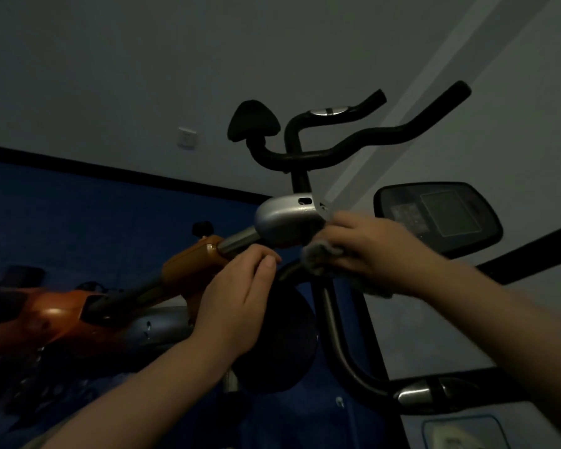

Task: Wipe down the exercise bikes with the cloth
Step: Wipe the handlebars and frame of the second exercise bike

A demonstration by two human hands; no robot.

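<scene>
The room is dim. The right hand [366, 251] reaches in from the right, fingers curled round a grey cloth [321, 256] pressed against the silver housing [285, 218] of the orange exercise bike [188, 264]. The left hand [240, 293] rests on the bike's post just below, fingers relaxed and together, gripping nothing.

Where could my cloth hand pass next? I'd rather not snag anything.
Open air lies left of the silver housing, above the orange frame. Right is crowded: right hand with grey cloth against the black console.
</scene>
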